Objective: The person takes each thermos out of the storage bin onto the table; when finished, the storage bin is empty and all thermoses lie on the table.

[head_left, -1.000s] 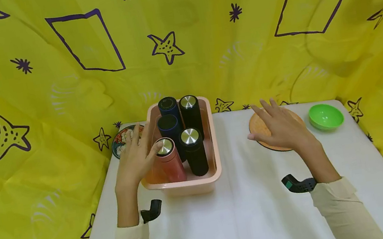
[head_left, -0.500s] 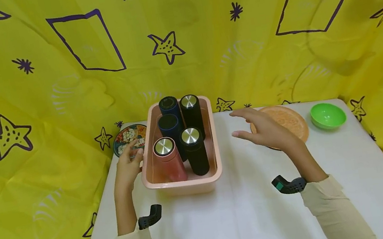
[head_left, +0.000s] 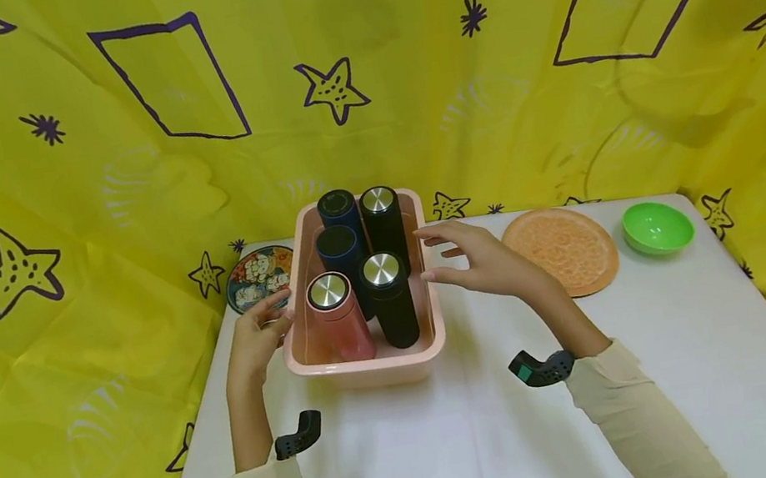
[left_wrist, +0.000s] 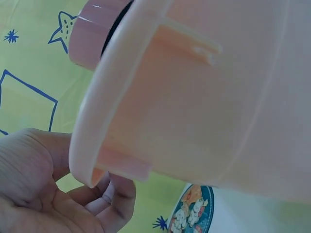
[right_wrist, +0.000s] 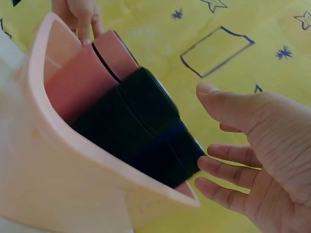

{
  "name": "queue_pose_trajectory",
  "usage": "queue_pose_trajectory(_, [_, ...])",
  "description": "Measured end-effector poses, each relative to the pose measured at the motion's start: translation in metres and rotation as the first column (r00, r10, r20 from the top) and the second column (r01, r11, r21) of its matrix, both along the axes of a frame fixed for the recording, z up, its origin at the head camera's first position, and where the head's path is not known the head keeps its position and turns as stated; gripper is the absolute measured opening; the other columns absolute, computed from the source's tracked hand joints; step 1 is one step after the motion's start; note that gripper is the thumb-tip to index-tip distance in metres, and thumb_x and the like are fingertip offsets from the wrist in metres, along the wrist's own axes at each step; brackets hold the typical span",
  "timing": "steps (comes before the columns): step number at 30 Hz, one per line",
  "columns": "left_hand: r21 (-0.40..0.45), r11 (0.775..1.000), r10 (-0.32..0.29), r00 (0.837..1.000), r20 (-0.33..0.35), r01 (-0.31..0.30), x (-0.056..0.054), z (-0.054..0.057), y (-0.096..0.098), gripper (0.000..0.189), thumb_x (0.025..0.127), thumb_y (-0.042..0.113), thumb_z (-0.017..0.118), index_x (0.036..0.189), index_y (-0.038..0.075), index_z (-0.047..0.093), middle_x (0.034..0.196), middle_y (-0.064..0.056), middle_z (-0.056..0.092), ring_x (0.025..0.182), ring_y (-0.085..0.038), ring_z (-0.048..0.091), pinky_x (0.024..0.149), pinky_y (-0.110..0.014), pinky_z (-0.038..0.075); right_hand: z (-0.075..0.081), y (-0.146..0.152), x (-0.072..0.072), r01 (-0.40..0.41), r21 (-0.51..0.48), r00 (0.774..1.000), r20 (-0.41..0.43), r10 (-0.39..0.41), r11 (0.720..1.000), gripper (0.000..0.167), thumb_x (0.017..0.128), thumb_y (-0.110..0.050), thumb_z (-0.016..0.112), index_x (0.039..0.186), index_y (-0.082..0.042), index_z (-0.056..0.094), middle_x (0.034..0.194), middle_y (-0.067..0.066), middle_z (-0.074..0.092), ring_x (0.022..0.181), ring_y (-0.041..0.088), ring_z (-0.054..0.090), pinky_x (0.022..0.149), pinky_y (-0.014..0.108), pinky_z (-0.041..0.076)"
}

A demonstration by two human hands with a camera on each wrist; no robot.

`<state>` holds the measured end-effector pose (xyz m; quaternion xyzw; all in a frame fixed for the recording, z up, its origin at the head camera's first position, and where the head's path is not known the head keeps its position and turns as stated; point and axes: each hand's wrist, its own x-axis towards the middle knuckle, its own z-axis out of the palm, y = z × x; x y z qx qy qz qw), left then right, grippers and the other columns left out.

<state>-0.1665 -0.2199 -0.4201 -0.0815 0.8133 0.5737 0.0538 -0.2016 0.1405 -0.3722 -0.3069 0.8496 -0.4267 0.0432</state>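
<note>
A pink plastic tub (head_left: pixel 374 365) holds several upright vacuum flasks: a pink flask (head_left: pixel 348 329) with a steel-topped lid, a black flask (head_left: pixel 395 313) beside it, a second black flask (head_left: pixel 385 226) behind, and a navy flask (head_left: pixel 344 258) with another navy flask (head_left: pixel 339 212) at the back. My left hand (head_left: pixel 259 340) grips the tub's left rim. In the left wrist view, the thumb lies on the outer side and curled fingers (left_wrist: pixel 125 196) reach beneath the rim. My right hand (head_left: pixel 473 258) is at the right rim, thumb and fingers spread apart, holding nothing.
A patterned round mat (head_left: pixel 256 277) lies behind the tub's left side. To the right are an orange round mat (head_left: pixel 568 254) and a green bowl (head_left: pixel 658 228). A yellow curtain (head_left: pixel 411 133) borders the white table (head_left: pixel 419 453) at the back and sides.
My left hand has dropped from above the pink flask to the tub's left rim and taken hold there. My right hand has moved left from over the orange mat to the tub's right rim.
</note>
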Motion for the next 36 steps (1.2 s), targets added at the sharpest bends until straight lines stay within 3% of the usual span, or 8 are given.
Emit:
queue_pose_trajectory(3, [-0.095, 0.995, 0.021, 0.999, -0.041, -0.025, 0.001, -0.002, 0.003, 0.039, 0.097, 0.014, 0.06, 0.136, 0.008, 0.058, 0.11, -0.021, 0.063, 0.082, -0.01, 0.064, 0.071, -0.018, 0.057, -0.002, -0.011, -0.002, -0.023, -0.012, 1.0, 0.018, 0.023, 1.0, 0.064, 0.088, -0.021, 0.073, 0.143, -0.002, 0.045, 0.143, 0.018, 0.049, 0.128, 0.033, 0.051, 0.103, 0.047, 0.049])
queue_pose_trajectory(7, [-0.25, 0.965, 0.05, 0.99, -0.134, -0.083, 0.004, -0.004, 0.01, 0.035, 0.095, 0.019, 0.063, 0.128, 0.008, 0.065, 0.103, -0.018, 0.067, 0.084, -0.018, 0.063, 0.065, -0.017, 0.052, -0.007, -0.02, -0.002, -0.036, -0.022, 0.998, 0.042, 0.037, 0.999, 0.069, 0.086, -0.021, 0.076, 0.143, -0.001, 0.044, 0.142, 0.017, 0.05, 0.126, 0.031, 0.053, 0.103, 0.049, 0.048])
queue_pose_trajectory(12, [-0.315, 0.937, 0.079, 0.969, -0.232, -0.152, 0.006, -0.008, 0.019, 0.032, 0.094, 0.017, 0.063, 0.124, 0.006, 0.067, 0.097, -0.017, 0.068, 0.091, -0.027, 0.064, 0.068, -0.023, 0.049, -0.016, -0.03, -0.004, -0.018, -0.006, 0.998, 0.055, 0.019, 1.0, 0.074, 0.082, -0.024, 0.08, 0.144, -0.002, 0.044, 0.14, 0.014, 0.052, 0.122, 0.028, 0.053, 0.101, 0.049, 0.05])
queue_pose_trajectory(16, [-0.307, 0.934, 0.1, 0.959, -0.264, -0.182, 0.007, -0.01, 0.021, 0.03, 0.094, 0.015, 0.063, 0.123, 0.005, 0.068, 0.096, -0.018, 0.067, 0.091, -0.028, 0.064, 0.071, -0.026, 0.048, -0.022, -0.038, -0.005, -0.003, -0.019, 0.998, 0.067, 0.004, 1.0, 0.081, 0.08, -0.024, 0.082, 0.146, -0.002, 0.041, 0.137, 0.016, 0.054, 0.114, 0.029, 0.056, 0.098, 0.048, 0.051])
queue_pose_trajectory(21, [-0.22, 0.959, 0.129, 0.967, -0.221, -0.179, 0.006, -0.013, 0.022, 0.03, 0.096, 0.016, 0.063, 0.123, 0.006, 0.068, 0.098, -0.017, 0.065, 0.089, -0.024, 0.061, 0.066, -0.019, 0.048, -0.027, -0.045, -0.006, 0.017, -0.082, 0.989, 0.146, -0.004, 0.996, 0.088, 0.079, -0.02, 0.083, 0.149, -0.002, 0.033, 0.137, 0.019, 0.053, 0.122, 0.034, 0.058, 0.101, 0.049, 0.05])
queue_pose_trajectory(25, [-0.174, 0.969, 0.141, 0.97, -0.197, -0.176, 0.007, -0.016, 0.022, 0.031, 0.096, 0.017, 0.063, 0.124, 0.006, 0.067, 0.099, -0.017, 0.064, 0.089, -0.022, 0.059, 0.063, -0.016, 0.048, -0.032, -0.049, -0.005, 0.039, -0.077, 0.984, 0.178, -0.025, 0.996, 0.085, 0.078, -0.02, 0.083, 0.147, -0.005, 0.036, 0.137, 0.016, 0.054, 0.124, 0.032, 0.058, 0.101, 0.045, 0.05])
queue_pose_trajectory(36, [-0.113, 0.978, 0.153, 0.971, -0.182, -0.176, 0.011, -0.02, 0.014, 0.031, 0.097, 0.015, 0.06, 0.127, 0.006, 0.065, 0.103, -0.019, 0.063, 0.092, -0.023, 0.057, 0.067, -0.015, 0.048, -0.041, -0.063, -0.007, 0.054, -0.025, 0.995, 0.087, -0.052, 0.998, 0.084, 0.077, -0.022, 0.085, 0.144, -0.008, 0.037, 0.136, 0.015, 0.056, 0.122, 0.029, 0.056, 0.106, 0.046, 0.046])
